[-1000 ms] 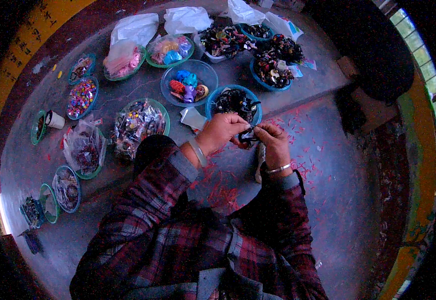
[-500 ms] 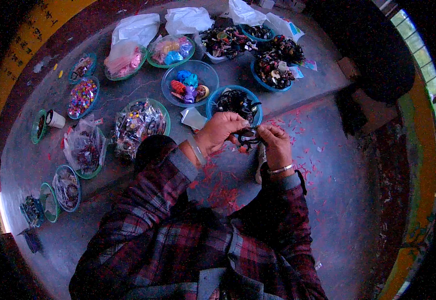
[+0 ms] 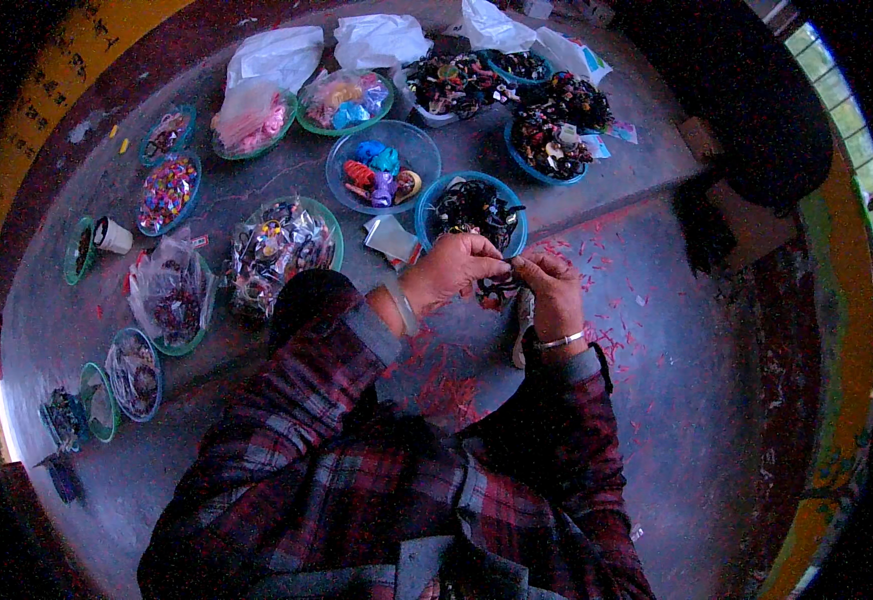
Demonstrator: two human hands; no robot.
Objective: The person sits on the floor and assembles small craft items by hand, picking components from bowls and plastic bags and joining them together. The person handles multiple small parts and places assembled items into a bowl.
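Note:
My left hand (image 3: pixel 445 272) and my right hand (image 3: pixel 555 297) meet at the fingertips, both closed in a pinch. Between and below them hangs a small bunch of dark looped hair ties (image 3: pixel 498 292), partly covered by the fingers. Just beyond the hands stands a blue round basket (image 3: pixel 422 222) with more black hair ties (image 3: pixel 471 208) in it. A small stack of white cards (image 3: pixel 393 240) lies left of that basket, close to my left wrist.
Farther off, a clear bowl (image 3: pixel 337 180) holds bright coloured bundles. Baskets of dark hair accessories (image 3: pixel 549 140) stand at the back right. On the left are a basket of colourful small pieces (image 3: pixel 169 192) and a bag-lined basket (image 3: pixel 282 250). Red scraps (image 3: pixel 447 385) litter the floor.
My left hand has turned slightly and lowered, bringing its fingertips closer to those of my right hand. The dark hair ties show less between them.

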